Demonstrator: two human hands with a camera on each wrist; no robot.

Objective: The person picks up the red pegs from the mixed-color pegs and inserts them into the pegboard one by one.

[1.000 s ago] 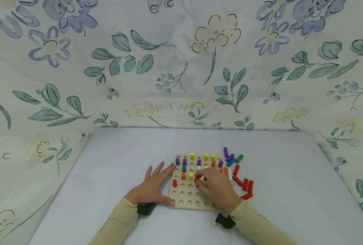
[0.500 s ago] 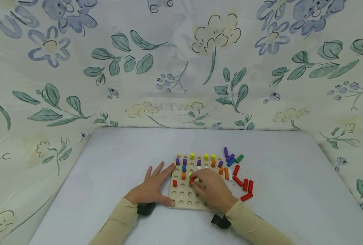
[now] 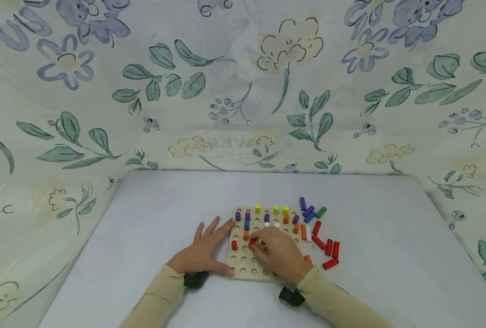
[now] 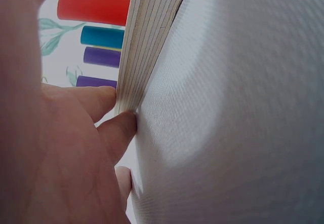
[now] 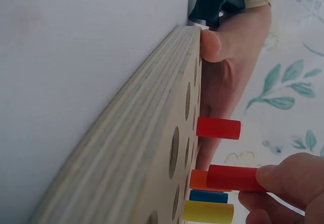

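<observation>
My right hand (image 3: 281, 253) pinches a red peg (image 5: 233, 178) between thumb and fingertips, over the wooden pegboard (image 3: 248, 265). In the right wrist view the held peg's free end points toward the board's holed face; whether it touches a hole I cannot tell. Another red peg (image 3: 234, 245) stands upright at the board's left, near an orange peg (image 3: 245, 235) and a blue peg (image 3: 246, 225). My left hand (image 3: 202, 248) lies with fingers spread, its fingertips and thumb touching the board's left side. The right hand hides part of the middle rows.
Right of the board lie loose pegs: several red pegs (image 3: 328, 247), a green peg (image 3: 321, 212), a blue peg (image 3: 310, 217), purple pegs (image 3: 302, 203), a white peg (image 3: 308, 233) and orange pegs (image 3: 303, 232). Floral cloth (image 3: 243, 91) hangs behind the white table (image 3: 165, 196).
The right hand has moved left across the board, carrying the red peg. A loose orange peg now shows beside the right wrist. My left hand has stayed put.
</observation>
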